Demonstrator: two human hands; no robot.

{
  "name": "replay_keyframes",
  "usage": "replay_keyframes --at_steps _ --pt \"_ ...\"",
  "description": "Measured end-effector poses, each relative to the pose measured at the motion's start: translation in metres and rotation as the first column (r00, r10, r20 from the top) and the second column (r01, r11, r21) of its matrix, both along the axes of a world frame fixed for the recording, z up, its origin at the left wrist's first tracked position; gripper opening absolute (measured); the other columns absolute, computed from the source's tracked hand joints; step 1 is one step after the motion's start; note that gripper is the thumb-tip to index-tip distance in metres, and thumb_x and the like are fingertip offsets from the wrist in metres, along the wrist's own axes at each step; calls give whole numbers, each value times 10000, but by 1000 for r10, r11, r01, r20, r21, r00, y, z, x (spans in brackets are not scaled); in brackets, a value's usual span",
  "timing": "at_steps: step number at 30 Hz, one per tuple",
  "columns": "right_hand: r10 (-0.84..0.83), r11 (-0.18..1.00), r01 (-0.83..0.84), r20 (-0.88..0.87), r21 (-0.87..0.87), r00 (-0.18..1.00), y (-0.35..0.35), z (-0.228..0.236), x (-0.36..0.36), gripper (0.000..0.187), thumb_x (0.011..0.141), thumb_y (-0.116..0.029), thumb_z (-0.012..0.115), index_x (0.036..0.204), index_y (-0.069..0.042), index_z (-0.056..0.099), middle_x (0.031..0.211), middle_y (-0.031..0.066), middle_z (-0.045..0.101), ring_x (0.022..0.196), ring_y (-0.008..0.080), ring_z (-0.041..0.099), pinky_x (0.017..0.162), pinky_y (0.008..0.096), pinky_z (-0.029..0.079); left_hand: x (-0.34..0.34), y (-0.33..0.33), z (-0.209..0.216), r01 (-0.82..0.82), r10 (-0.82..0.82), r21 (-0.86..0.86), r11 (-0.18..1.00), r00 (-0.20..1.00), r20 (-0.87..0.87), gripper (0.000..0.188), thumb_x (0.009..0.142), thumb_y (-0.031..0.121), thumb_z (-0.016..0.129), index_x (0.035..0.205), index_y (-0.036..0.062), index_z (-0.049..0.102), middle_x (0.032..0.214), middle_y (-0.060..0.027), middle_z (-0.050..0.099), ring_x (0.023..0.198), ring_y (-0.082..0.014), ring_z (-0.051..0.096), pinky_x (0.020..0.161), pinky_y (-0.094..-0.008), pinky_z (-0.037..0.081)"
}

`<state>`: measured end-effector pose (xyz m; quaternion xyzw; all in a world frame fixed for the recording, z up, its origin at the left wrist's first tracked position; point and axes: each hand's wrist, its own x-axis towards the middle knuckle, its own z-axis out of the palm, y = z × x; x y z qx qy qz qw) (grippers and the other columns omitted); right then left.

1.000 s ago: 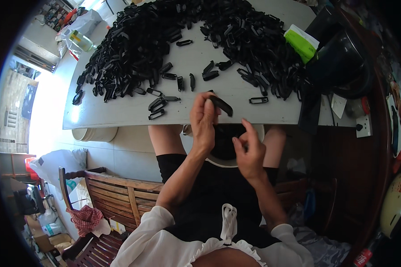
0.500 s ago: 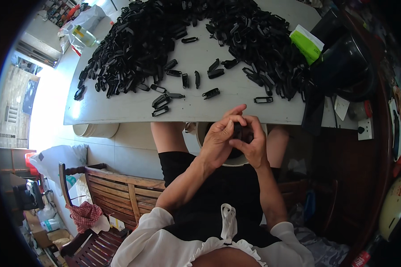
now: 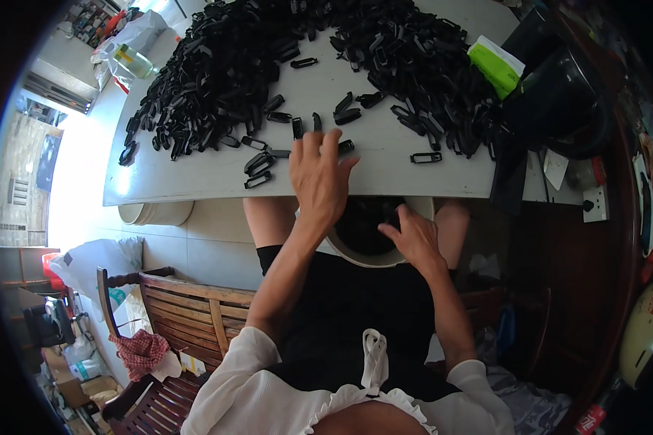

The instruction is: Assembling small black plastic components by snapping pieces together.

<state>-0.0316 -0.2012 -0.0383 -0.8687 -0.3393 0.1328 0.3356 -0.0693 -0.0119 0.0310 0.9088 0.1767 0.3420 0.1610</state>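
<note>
My left hand (image 3: 318,177) reaches over the front edge of the grey-white table (image 3: 384,172), palm down with its fingers spread. Its fingertips are beside a few small black plastic clip-like frames; one loose black frame (image 3: 347,147) lies just right of them. My right hand (image 3: 418,241) is over a pale bucket (image 3: 350,255) between my knees, thumb and forefinger apart, with nothing clearly held. Dark contents fill the bucket's inside, too dim to make out singly. Another black frame (image 3: 425,157) lies alone near the table edge, to the right.
Large heaps of the same black pieces cover the table's far left (image 3: 203,94) and far right (image 3: 413,65). A green-and-white packet (image 3: 495,67) leans by a black container (image 3: 559,94) at the right. A wooden bench (image 3: 196,304) stands at my left.
My hands were together above the bucket around a small dark piece. Now they are apart: the left has moved forward onto the table, the right has lowered toward the bucket.
</note>
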Motion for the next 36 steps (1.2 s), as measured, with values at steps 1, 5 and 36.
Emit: replay_keyframes --at_steps 1,5,36 --pt "4 988 2 35 -154 999 0 -3 -2 310 823 -209 682 966 13 520 692 93 524 595 227 493 579 309 427 4 7 -3 5 -2 110 994 1000 -29 326 679 81 722 968 51 574 882 -92 527 817 -289 499 718 -374 406" --pt "109 982 -26 -451 185 886 -10 -8 8 387 882 -136 578 1217 9 450 856 68 548 737 142 569 666 262 462 14 21 -24 177 -175 23 984 981 -90 249 747 61 676 950 34 533 799 -88 542 756 -264 512 696 -351 419" --pt "24 813 -11 -14 583 1000 24 49 32 98 854 -64 615 918 7 637 759 56 592 571 177 542 499 295 412 -23 -37 -13 295 -356 -928 -230 862 362 364 1007 345 354 916 51 548 651 20 433 563 -65 352 507 -193 271"
